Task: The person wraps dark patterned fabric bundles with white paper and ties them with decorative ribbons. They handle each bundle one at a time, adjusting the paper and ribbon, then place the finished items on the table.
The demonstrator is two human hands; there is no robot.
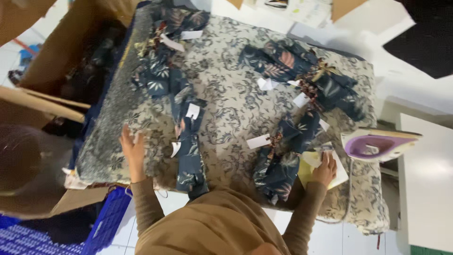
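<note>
Dark floral cloth strip (189, 141) beside flat, spread left hand (132, 150): soft, light; grab mid-fold. Right hand (325, 169) presses yellow paper (309, 171).

Blue crate (106, 222) cut off below

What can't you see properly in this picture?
- Head view: the writing on the white tags is too small and blurred.
- What the right hand presses on is partly hidden by the hand and the dark floral cloth.
- The cardboard box contents are too dark to tell.
- The iron is blurred; its cord cannot be made out.
- The left hand lies flat on the padded board.
</note>
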